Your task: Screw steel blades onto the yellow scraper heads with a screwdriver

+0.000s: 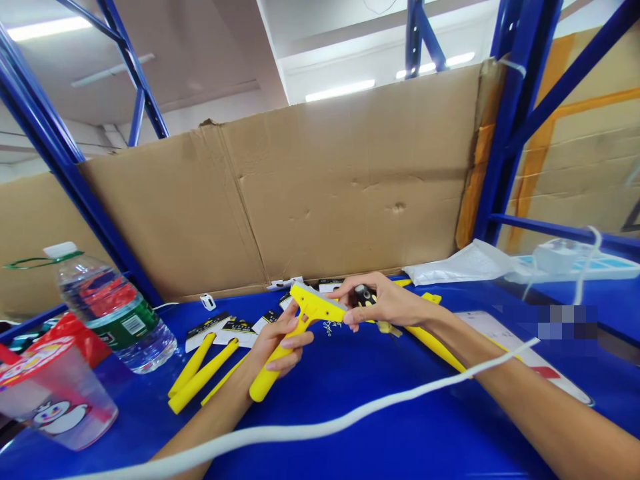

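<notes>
Across my blue workbench (350,407), a big sheet of torn cardboard (300,200) stands against the blue shelf frame (515,127), with a white plastic bag (460,263) lying at its foot. On the left of the bench stand a water bottle (113,313) and a clear plastic cup (55,393). A white cable (320,420) runs across the bench and over both forearms (550,413), so a sudden pull could snag it and jerk my arms. Several yellow handles (203,373) lie just beside my left hand (277,340), with black-and-yellow cards (207,331) scattered past them. My hands are close together, both on a yellow scraper (305,320) held above the bench: the left hand clamps its handle, while my right hand (385,303) touches its head and pinches a small black piece (364,295). That piece is small, so a loose pinch could drop it among the cards.
</notes>
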{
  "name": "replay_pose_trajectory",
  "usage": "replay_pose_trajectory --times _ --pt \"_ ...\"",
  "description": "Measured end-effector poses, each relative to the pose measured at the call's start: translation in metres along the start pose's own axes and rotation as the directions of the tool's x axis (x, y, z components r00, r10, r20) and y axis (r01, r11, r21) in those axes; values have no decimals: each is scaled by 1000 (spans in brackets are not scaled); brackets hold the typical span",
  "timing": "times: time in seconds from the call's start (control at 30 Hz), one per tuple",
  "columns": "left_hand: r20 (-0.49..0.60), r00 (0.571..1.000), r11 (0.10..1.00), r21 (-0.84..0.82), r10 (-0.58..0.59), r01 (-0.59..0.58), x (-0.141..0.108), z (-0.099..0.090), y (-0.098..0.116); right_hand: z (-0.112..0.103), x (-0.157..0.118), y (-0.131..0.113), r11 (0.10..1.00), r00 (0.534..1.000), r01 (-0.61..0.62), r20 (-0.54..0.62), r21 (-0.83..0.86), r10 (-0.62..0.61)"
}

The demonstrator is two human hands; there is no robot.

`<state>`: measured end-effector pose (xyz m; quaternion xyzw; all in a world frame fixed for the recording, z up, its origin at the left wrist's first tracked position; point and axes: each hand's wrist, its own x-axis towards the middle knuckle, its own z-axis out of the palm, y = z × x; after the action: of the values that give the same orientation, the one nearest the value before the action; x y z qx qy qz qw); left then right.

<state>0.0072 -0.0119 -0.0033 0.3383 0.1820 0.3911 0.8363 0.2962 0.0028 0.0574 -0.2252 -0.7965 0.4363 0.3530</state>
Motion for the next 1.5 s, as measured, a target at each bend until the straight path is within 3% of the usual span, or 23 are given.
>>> replay_pose_trajectory --times 0.1,0.23,0.33,0.43,0.57,0.8,0.97,1.27,1.5 --pt "-25 993 993 -24 113 -114 5 5 -1 2 4 5 998 998 -16 -56 55 19" --pt "-115 955 960 -21 274 -278 11 16 2 8 13 20 989 950 -3 -309 145 48" --pt "-185 927 945 23 325 -326 12 22 3 12 17 29 990 893 -20 -443 142 82" --pt "-201 922 943 40 331 -330 13 22 3 18 19 35 990 856 -47 -506 132 108" --pt "-205 921 943 68 332 -325 16 17 0 24 20 40 985 848 -55 -513 165 134" --pt "-219 915 940 108 339 -322 19 12 0 23 20 40 984 842 -160 -511 71 174" --pt "-244 904 936 100 352 -337 20 13 0 25 20 42 987 836 -114 -526 111 156" --pt "-257 907 942 141 333 -306 19 18 -1 32 19 35 1000 866 -29 -499 6 28" --pt "-248 910 938 187 331 -290 19 23 -9 36 15 34 997 890 -48 -455 -59 16"
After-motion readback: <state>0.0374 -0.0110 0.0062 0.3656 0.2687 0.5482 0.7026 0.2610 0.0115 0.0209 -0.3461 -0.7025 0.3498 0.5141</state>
